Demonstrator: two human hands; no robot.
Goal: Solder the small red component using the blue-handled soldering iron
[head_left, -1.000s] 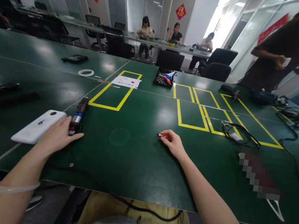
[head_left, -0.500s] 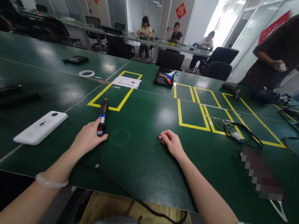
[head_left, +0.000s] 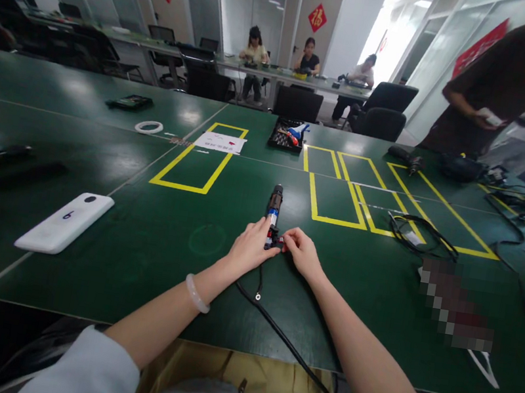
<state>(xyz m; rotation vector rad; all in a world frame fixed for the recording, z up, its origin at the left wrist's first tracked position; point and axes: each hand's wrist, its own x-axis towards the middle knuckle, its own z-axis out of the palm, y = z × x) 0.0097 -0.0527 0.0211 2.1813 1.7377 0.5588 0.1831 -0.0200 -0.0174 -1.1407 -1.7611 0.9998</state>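
Note:
My left hand (head_left: pixel 249 245) is closed round the rear of a slim cylindrical power tool (head_left: pixel 275 206), dark at the front with a blue and silver band. It lies on the green table, its front end facing away from me. A black cable (head_left: pixel 281 332) runs from its rear toward the table's front edge, and a thin lead there ends in a ring terminal (head_left: pixel 257 296). Close beside the tool's rear, my right hand (head_left: pixel 302 251) pinches a small red part (head_left: pixel 282 241). The fingers partly cover this part, and I cannot tell whether it touches the tool.
A white case marked 6 (head_left: pixel 65 222) lies to the left. Farther back are a white ring (head_left: pixel 148 128), a paper label (head_left: pixel 220 142) and a black tray of tools (head_left: pixel 285 142). Coiled black cable (head_left: pixel 423 232) rests at right. A person (head_left: pixel 502 95) stands at the far right.
My left hand has carried the power tool rightward, from near the left yellow frame to beside my right hand. The cable came along. My right hand has stayed nearly in place with the red part.

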